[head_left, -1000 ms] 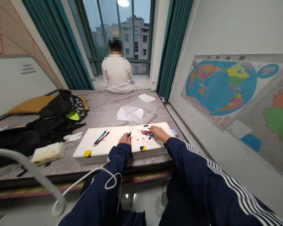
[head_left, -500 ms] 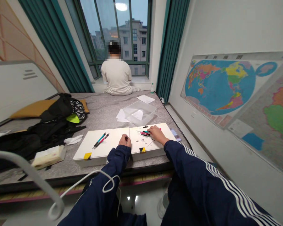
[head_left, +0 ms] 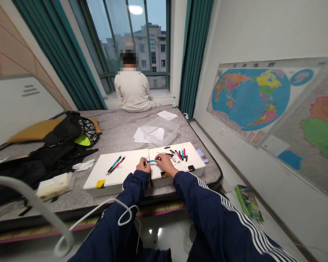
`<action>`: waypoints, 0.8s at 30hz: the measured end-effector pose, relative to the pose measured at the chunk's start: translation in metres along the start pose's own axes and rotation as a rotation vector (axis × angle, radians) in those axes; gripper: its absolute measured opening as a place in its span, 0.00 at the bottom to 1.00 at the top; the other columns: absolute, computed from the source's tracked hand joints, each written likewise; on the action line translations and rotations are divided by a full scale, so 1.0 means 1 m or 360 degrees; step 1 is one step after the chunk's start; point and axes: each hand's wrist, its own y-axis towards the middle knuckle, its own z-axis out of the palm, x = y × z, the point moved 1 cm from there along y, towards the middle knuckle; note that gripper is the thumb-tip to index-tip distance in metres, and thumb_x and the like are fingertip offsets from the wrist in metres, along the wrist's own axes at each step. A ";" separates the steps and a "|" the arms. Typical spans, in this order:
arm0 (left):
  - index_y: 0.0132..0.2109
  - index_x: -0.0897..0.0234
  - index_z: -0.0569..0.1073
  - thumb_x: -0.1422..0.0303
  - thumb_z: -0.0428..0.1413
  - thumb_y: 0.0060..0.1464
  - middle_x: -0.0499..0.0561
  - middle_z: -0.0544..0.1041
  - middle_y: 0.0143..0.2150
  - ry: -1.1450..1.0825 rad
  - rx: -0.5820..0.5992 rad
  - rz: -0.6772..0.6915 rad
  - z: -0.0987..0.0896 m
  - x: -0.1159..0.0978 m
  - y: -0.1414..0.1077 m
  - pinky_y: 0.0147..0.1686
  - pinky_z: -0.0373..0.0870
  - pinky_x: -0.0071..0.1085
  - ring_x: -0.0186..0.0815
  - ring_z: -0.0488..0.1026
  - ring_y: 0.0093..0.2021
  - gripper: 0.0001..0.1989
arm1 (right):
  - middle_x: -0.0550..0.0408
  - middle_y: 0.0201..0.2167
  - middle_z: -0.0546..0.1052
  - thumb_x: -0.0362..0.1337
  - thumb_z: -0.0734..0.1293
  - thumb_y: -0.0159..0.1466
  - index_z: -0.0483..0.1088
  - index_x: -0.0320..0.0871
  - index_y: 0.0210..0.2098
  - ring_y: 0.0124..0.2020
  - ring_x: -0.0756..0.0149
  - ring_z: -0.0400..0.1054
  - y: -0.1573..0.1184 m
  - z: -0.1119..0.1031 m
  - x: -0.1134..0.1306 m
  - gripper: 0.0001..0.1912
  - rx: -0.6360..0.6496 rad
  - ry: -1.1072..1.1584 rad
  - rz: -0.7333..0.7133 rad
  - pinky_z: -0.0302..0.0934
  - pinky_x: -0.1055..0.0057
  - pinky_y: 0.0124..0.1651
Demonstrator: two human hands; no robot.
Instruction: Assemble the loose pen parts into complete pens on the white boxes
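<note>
As your right hand (head_left: 165, 163) has swung in from the loose pen parts (head_left: 182, 155), it meets your left hand (head_left: 143, 165) at a blue barrel (head_left: 151, 161).
That puts both your hands at one piece, just below the centre of the frame, near the seam between the left white box (head_left: 94, 173) and the right white box (head_left: 192, 148). Your right thumb and fingers pinch the barrel nearly closed; your left fingers curl tightly round a small dark piece (head_left: 145, 162) at its end, though you cannot tell whether the two are joined.
</note>
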 end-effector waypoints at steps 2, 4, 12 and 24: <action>0.44 0.61 0.69 0.63 0.52 0.50 0.43 0.69 0.22 -0.0053 -0.0017 0.0012 0.002 -0.002 -0.002 0.28 0.64 0.25 0.30 0.66 0.22 0.13 | 0.52 0.34 0.78 0.32 0.66 0.61 0.74 0.43 0.36 0.37 0.64 0.70 0.004 -0.002 0.000 0.05 -0.0035 0.0038 0.0067 0.60 0.70 0.43; 0.49 0.62 0.69 0.58 0.54 0.50 0.43 0.70 0.23 -0.0073 0.0003 0.0027 0.004 -0.002 -0.002 0.29 0.65 0.25 0.31 0.67 0.23 0.20 | 0.52 0.34 0.78 0.33 0.66 0.61 0.74 0.42 0.36 0.36 0.65 0.70 0.008 -0.005 0.001 0.05 -0.0022 0.0056 0.0087 0.60 0.71 0.42; 0.44 0.60 0.76 0.60 0.50 0.56 0.48 0.76 0.28 -0.0024 0.0181 0.0130 0.008 0.005 0.002 0.32 0.66 0.26 0.35 0.72 0.30 0.15 | 0.51 0.37 0.78 0.38 0.68 0.60 0.74 0.41 0.39 0.36 0.66 0.70 0.024 -0.042 -0.003 0.09 0.0081 0.0006 -0.0031 0.59 0.73 0.41; 0.44 0.59 0.75 0.56 0.46 0.59 0.47 0.70 0.23 0.0013 0.0201 0.0039 0.005 0.001 0.003 0.27 0.61 0.25 0.34 0.68 0.26 0.17 | 0.49 0.34 0.76 0.28 0.65 0.56 0.76 0.40 0.31 0.36 0.62 0.68 0.008 -0.079 -0.052 0.08 0.0521 -0.0698 0.0187 0.55 0.72 0.39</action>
